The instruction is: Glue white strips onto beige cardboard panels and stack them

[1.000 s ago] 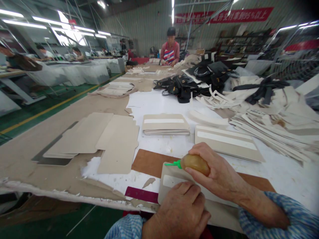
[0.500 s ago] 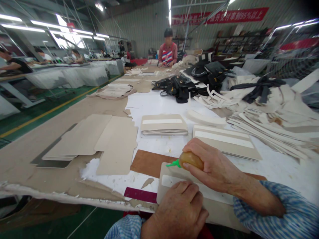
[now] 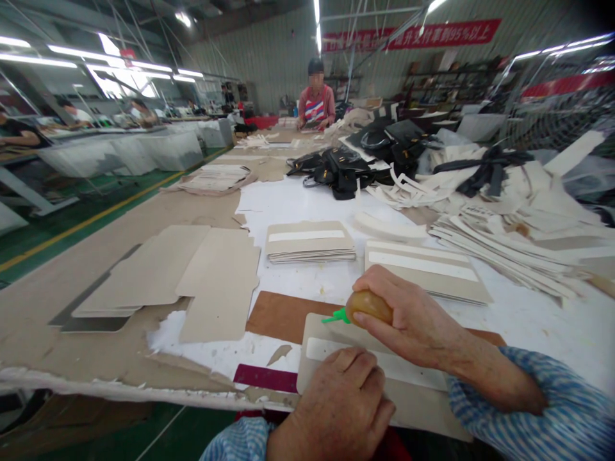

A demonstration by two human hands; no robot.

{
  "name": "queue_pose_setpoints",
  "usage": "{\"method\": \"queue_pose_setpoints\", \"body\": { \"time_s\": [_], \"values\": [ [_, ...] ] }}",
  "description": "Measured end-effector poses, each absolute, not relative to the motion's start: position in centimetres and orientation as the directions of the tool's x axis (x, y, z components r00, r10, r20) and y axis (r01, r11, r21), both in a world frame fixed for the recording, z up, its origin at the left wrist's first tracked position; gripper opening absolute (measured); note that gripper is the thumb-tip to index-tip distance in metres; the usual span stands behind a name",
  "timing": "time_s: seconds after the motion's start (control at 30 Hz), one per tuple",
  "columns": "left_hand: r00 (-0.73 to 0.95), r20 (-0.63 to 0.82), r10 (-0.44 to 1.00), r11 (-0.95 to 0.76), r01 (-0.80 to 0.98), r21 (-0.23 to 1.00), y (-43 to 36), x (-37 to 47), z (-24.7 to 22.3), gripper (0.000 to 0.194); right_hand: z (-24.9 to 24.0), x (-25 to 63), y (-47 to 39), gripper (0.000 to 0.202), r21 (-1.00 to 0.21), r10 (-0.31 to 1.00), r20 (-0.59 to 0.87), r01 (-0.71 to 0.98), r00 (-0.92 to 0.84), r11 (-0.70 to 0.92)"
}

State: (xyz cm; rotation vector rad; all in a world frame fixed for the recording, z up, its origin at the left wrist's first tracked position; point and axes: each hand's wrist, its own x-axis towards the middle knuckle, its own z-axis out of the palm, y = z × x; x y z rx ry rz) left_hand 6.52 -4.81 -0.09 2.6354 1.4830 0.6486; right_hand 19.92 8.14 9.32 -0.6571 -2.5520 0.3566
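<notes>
My right hand [image 3: 406, 320] is wrapped round a small amber squeeze bottle [image 3: 368, 308] with a green nozzle [image 3: 337, 315]. The bottle lies nearly level, its nozzle pointing left at the far-left part of a beige panel [image 3: 423, 400]; whether the tip touches cannot be made out. A white strip [image 3: 314, 349] runs along this panel. My left hand [image 3: 343, 397] presses on the panel's near-left part with bent fingers close together; its thumb is hidden. Under the panel's far edge lies a brown piece [image 3: 278, 315], and left of it a dark red strip [image 3: 266, 378].
Two stacks of beige panels with white strips, a left stack [image 3: 310, 243] and a right stack [image 3: 423, 262], lie beyond my hands. Loose beige panels [image 3: 144, 269] lie left. Black straps and parts [image 3: 341, 169] and pale strips [image 3: 509, 250] are heaped right. A person [image 3: 316, 102] stands far off.
The bottle's nozzle has shifted slightly right along the panel's far side. My left hand stays on the panel. The whole view has swung a little, so the table's things appear further left.
</notes>
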Motion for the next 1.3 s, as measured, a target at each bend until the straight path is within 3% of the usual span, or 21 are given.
{"method": "queue_pose_setpoints", "body": {
  "time_s": [0.4, 0.87, 1.3],
  "values": [
    [0.483, 0.321, 0.815, -0.560, 0.800, 0.217, -4.8, 6.5, -0.3, 0.020, 9.2, 18.0, 8.1, 0.017, -0.389, 0.484, 0.389, 0.337, -0.783, 0.857],
    [0.430, 0.311, 0.848, -0.516, 0.804, 0.296, -5.0, 6.5, -0.3, 0.023, 10.0, 19.7, 8.6, 0.018, -0.356, 0.575, 0.286, 0.472, -0.766, 0.806],
    [0.427, 0.350, 0.834, -0.528, 0.802, 0.279, -5.0, 6.5, -0.3, 0.021, 10.1, 20.6, 8.8, 0.019, -0.357, 0.610, 0.271, 0.510, -0.745, 0.782]
  ]
}}
